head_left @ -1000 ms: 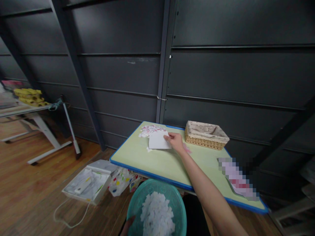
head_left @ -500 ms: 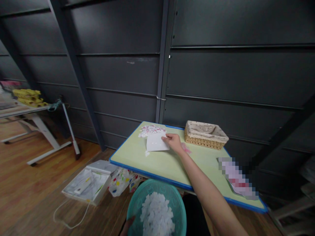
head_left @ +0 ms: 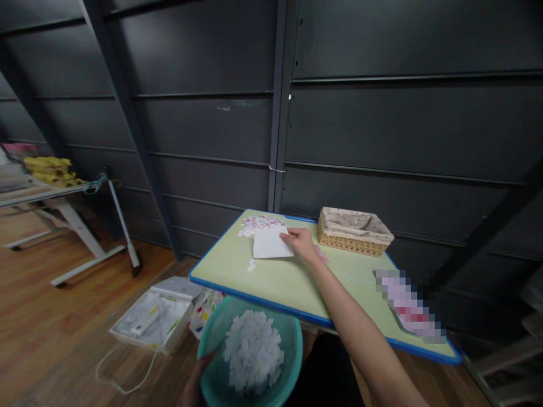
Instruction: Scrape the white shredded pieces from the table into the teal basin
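My right hand [head_left: 302,244] reaches across the green table [head_left: 297,282] and pinches the right edge of a white card [head_left: 271,245] standing on the tabletop. Just behind the card lies a heap of small white and pink paper scraps [head_left: 258,224], and a few stray scraps [head_left: 251,265] sit in front of it. My left hand [head_left: 195,384] grips the rim of a teal bowl [head_left: 212,362] full of white paper scraps, held below the table's near edge.
A lined wicker basket [head_left: 354,230] stands at the back right of the table. A blurred pink-white item [head_left: 409,308] lies near the right front corner. An open white box [head_left: 153,319] and a spotted bag [head_left: 203,308] are on the wooden floor. Another table [head_left: 38,192] stands at left.
The teal bowl has shifted left and tilted, and my left hand now shows on its rim. My right hand and the card stay by the scrap heap; a few scraps lie loose before the card.
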Demonstrator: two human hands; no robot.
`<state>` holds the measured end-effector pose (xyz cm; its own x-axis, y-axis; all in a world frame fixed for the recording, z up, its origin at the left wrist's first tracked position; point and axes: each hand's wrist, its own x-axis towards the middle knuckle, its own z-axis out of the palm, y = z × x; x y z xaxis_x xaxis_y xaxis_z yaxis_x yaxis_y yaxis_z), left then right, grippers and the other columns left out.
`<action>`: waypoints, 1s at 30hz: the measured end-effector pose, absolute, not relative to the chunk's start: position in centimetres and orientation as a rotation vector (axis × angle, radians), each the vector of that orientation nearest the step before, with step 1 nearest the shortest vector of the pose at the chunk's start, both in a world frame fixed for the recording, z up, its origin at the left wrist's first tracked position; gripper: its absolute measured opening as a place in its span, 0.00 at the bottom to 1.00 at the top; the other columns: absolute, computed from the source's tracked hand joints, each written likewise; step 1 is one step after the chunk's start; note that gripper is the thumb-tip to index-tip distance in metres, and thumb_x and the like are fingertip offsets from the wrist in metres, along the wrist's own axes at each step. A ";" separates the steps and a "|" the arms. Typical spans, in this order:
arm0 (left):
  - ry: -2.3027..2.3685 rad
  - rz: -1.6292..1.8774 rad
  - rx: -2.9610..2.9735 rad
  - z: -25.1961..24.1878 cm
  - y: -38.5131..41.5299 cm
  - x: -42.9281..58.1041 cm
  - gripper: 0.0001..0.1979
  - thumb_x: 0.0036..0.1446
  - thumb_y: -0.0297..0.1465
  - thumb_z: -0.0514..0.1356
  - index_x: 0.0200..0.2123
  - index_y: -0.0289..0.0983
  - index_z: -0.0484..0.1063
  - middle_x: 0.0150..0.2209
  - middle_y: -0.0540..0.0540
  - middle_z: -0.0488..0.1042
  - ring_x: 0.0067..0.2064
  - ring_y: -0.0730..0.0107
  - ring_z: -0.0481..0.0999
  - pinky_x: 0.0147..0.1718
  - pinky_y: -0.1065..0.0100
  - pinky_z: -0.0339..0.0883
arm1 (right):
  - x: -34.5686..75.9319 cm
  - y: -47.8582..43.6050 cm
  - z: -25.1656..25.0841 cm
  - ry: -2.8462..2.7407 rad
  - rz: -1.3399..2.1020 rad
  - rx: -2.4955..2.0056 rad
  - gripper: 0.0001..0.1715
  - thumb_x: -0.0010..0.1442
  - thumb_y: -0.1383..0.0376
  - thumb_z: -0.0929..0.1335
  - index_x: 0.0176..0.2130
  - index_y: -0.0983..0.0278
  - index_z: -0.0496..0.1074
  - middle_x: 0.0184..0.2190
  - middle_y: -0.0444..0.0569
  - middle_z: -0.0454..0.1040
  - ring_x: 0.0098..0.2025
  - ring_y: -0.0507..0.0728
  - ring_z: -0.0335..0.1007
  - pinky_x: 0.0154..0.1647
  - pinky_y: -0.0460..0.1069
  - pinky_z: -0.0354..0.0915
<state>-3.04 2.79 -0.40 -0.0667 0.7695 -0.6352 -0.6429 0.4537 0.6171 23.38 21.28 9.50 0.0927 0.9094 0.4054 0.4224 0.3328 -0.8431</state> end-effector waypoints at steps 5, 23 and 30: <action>1.228 1.170 0.251 0.0 2.9 -4.0 0.14 0.46 0.27 0.61 0.39 0.28 0.73 0.23 0.44 0.80 0.32 0.53 0.80 0.39 0.56 0.73 | 23.1 21.1 9.5 -1.562 0.603 -1.226 0.20 0.46 0.54 0.67 0.16 0.64 0.58 0.16 0.39 0.51 0.21 0.48 0.45 0.21 0.45 0.41; 1.172 1.165 0.205 1.1 3.1 -4.9 0.02 0.44 0.27 0.62 0.23 0.34 0.73 0.18 0.47 0.78 0.24 0.58 0.78 0.35 0.57 0.74 | 22.7 20.3 10.2 -1.597 0.856 -1.169 0.21 0.44 0.52 0.69 0.17 0.64 0.60 0.16 0.39 0.53 0.21 0.47 0.46 0.20 0.45 0.41; 1.228 1.177 0.258 1.8 2.9 -4.3 0.05 0.48 0.24 0.59 0.22 0.34 0.71 0.17 0.47 0.77 0.22 0.60 0.77 0.33 0.59 0.74 | 22.5 20.2 10.2 -1.540 0.921 -1.127 0.20 0.43 0.53 0.70 0.18 0.65 0.62 0.16 0.39 0.54 0.21 0.47 0.46 0.20 0.45 0.41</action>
